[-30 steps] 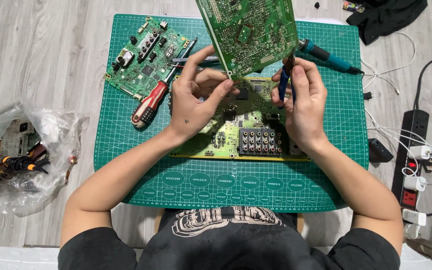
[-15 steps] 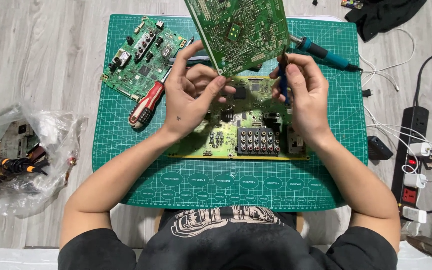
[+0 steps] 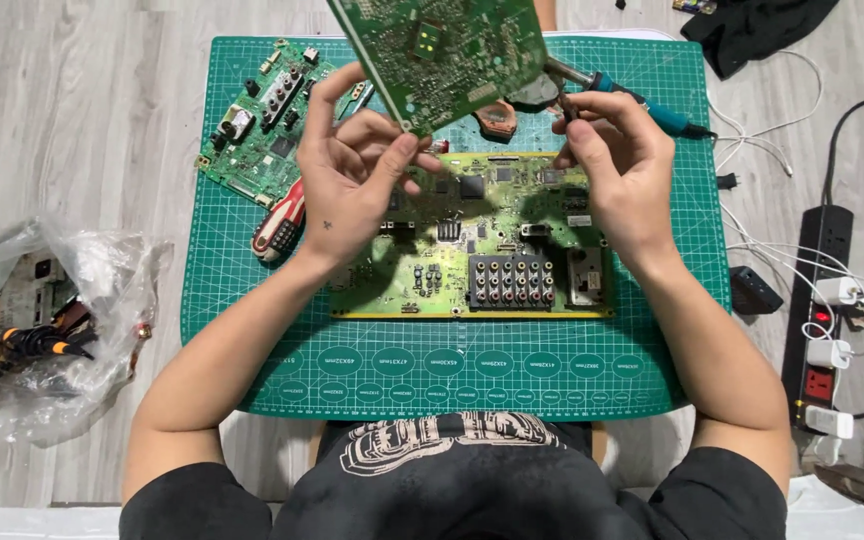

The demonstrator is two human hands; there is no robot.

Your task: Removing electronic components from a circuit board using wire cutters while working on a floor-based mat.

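Green circuit boards, three counted, left hand point(image 3: 347, 185) pinching the raised board point(image 3: 442, 55) at top centre, right hand point(image 3: 617, 165) gripping a small dark tool point(image 3: 564, 100), one large board point(image 3: 477, 240) on the cutting mat point(image 3: 452, 370), one small board point(image 3: 267, 125) upper left

Mat: a big green cutting mat point(image 3: 252, 330) with white grid lines lies on the pale wood floor point(image 3: 72, 120)
Small board: a small green circuit board point(image 3: 262, 125) sits at the mat's top left corner
Screwdriver: red and white handle point(image 3: 279, 222), just below the small board
Bag: a clear plastic bag point(image 3: 42, 330) of parts, left of the mat
Power strip: black point(image 3: 820, 320), with white plugs, far right
Cloth: black point(image 3: 752, 30), top right
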